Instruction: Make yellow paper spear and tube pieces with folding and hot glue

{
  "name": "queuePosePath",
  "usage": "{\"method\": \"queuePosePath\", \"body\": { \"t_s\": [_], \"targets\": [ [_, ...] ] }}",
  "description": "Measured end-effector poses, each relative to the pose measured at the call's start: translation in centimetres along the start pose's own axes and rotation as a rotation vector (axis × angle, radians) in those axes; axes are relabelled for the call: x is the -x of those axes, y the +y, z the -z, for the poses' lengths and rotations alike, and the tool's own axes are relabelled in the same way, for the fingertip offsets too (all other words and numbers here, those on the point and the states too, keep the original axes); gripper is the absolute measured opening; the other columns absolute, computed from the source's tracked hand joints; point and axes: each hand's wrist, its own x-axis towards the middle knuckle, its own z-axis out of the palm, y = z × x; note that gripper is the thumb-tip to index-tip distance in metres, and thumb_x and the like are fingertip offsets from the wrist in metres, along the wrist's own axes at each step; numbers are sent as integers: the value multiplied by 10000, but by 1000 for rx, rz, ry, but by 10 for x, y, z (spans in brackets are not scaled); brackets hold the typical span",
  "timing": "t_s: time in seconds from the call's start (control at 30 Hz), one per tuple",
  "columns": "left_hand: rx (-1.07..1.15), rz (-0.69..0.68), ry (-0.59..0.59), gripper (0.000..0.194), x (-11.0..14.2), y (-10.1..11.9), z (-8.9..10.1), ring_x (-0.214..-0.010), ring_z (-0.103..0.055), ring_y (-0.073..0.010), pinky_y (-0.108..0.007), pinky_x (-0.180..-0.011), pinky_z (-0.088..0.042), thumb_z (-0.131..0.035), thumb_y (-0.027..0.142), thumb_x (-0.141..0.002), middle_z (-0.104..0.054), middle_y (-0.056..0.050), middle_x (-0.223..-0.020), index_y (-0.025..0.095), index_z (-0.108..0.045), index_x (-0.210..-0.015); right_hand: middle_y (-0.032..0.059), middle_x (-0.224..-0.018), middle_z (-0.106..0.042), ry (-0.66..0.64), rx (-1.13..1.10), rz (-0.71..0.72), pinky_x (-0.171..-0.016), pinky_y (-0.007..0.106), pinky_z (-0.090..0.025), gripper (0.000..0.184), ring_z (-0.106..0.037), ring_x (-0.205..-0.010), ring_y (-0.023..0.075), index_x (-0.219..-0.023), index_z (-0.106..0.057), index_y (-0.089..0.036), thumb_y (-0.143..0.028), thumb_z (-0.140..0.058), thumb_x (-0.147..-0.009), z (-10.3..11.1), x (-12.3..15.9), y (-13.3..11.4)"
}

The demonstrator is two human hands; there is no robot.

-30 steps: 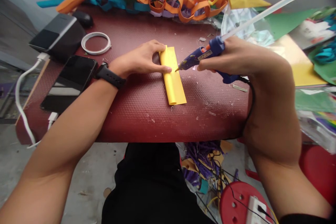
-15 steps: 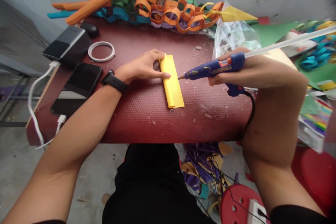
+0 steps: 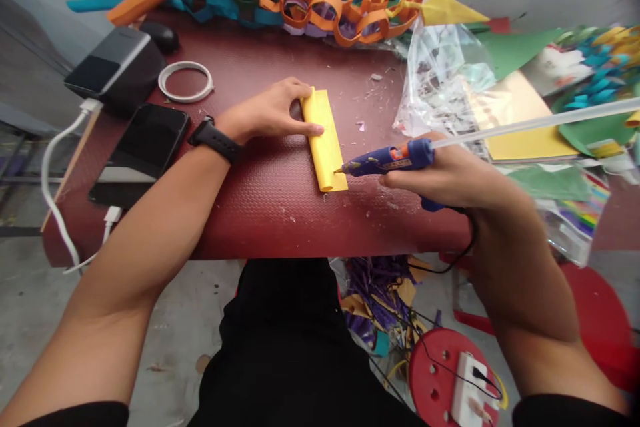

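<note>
On the maroon tabletop, near its front edge: yellow paper, partly rolled, lying lengthwise away from the person, roll along its left side, flat strip along its right. Left hand reaches in from the left, thumb and forefinger spread apart, their tips pressing on the rolled side toward the far end; other fingers mostly hidden. Black watch on that wrist.

Right hand closed around a blue glue gun, nozzle pointing left, its tip over the flat strip close to the near end; contact cannot be told. Long translucent glue stick juts from the gun's rear.

Left side of the tabletop: phone, dark box-shaped device with white cable, white ring. Along the back: orange, green, blue and purple paper chains. Right of them, a clear plastic bag and golden-yellow sheets. Below, at floor level: purple scraps, and a red stool bearing a white power strip.
</note>
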Motion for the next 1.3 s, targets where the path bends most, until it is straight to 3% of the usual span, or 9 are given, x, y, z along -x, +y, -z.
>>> {"method": "queuePosePath", "body": {
  "t_s": [0.13, 0.23, 0.47, 0.7, 1.07, 1.3],
  "targets": [
    [12, -2, -5, 627, 0, 1, 1, -1311, -644, -363, -465, -1167, -508, -824, 697, -813, -719, -140, -1337, 213, -771, -1209, -51, -544, -481, -31, 46, -2, -422, 278, -350, 341, -429, -470, 129, -1185, -896, -300, -448, -762, -909, -1, 3, -4],
    [13, 1, -8, 651, 0, 1, 1, -1351, -630, -377, -477, -1189, -499, -823, 701, -810, -723, -138, -1323, 214, -764, -1239, -37, -551, -532, -63, 61, 30, -444, 309, -347, 325, -431, -484, 144, -1125, -912, -329, -514, -752, -911, -1, 7, -7],
    [13, -27, 4, 684, -1, -3, 0, -1353, -636, -369, -464, -1198, -494, -827, 698, -815, -720, -144, -1349, 198, -760, -1276, 12, -717, -723, -99, 108, 93, -542, 350, -447, 330, -561, -589, 180, -1123, -916, -307, -480, -727, -916, 2, 23, -12],
    [11, -17, -1, 665, 0, -2, 0, -1313, -645, -364, -478, -1182, -500, -833, 651, -834, -732, -142, -1276, 174, -762, -1292, -9, -605, -545, 148, 80, -52, -450, 326, -400, 213, -524, -536, 175, -984, -833, -275, -473, -819, -906, 14, 35, -5],
    [1, -10, 19, 645, -1, -4, -3, -1337, -655, -369, -479, -1187, -509, -849, 628, -826, -742, -156, -1308, 167, -778, -1271, -16, -582, -450, 117, 162, 61, -479, 339, -334, 317, -424, -552, 156, -741, -739, -277, -550, -805, -887, -2, -2, 2],
    [-3, -2, 12, 666, 0, -3, -2, -1358, -659, -383, -482, -1194, -507, -851, 637, -839, -750, -168, -1317, 152, -779, -1289, -15, -584, -555, -12, 123, 18, -471, 366, -384, 285, -506, -532, 192, -1047, -895, -371, -593, -772, -917, -1, 14, -2]
  ]
}}
